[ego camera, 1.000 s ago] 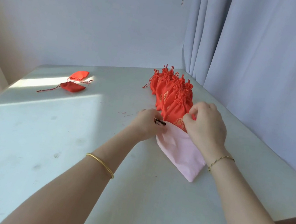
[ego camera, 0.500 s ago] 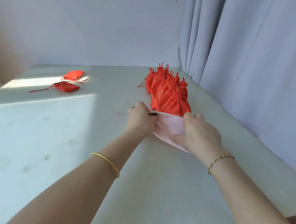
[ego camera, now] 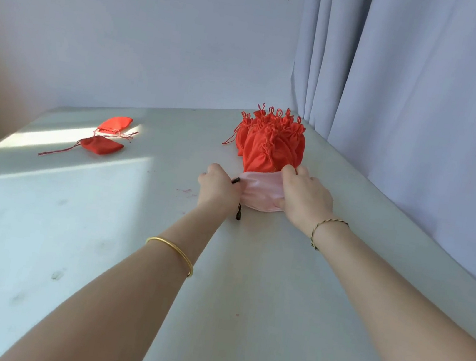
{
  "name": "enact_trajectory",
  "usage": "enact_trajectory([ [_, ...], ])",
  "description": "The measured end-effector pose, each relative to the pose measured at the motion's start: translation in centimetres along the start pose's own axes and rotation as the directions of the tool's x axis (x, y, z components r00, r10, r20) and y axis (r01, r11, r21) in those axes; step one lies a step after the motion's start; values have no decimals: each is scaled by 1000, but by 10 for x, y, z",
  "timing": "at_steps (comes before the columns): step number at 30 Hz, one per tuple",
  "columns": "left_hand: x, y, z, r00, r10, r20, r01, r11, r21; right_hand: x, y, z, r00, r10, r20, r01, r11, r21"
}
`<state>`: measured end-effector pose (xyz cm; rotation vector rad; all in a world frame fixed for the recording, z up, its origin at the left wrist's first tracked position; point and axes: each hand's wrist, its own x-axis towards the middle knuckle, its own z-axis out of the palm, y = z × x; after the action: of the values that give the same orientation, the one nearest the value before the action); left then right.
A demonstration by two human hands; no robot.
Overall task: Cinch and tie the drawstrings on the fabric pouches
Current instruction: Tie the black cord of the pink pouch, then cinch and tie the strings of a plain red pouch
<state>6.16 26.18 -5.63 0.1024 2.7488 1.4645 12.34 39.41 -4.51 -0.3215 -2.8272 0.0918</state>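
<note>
The bunch of small red fabric pouches (ego camera: 269, 148) at the far side of the white table (ego camera: 96, 252) looks already cinched, its base tucked into a pale pink cloth bag (ego camera: 259, 194). Your left hand (ego camera: 218, 189) pinches the bag's rim by its dark cord (ego camera: 238, 211), and your right hand (ego camera: 305, 199) grips the opposite rim. Two flat red pouches (ego camera: 103, 146), well apart at left, seem not yet tied.

The pink bag (ego camera: 259, 191), earlier stretched long, is bunched between both grips; a dark cord end (ego camera: 238, 212) now dangles below the left hand (ego camera: 218, 188).
</note>
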Motion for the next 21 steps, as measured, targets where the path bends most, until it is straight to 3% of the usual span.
enact_trajectory([
  [8, 20, -3, -5, 998, 10, 62, -9, 1000, -3, 5, 0, 1, 1000, 4, -12, -4, 1000, 20],
  [21, -21, -3, -22, 978, -36, 207, 31, 999, 24, -41, 4, -12, 997, 12, -82, -9, 999, 41],
])
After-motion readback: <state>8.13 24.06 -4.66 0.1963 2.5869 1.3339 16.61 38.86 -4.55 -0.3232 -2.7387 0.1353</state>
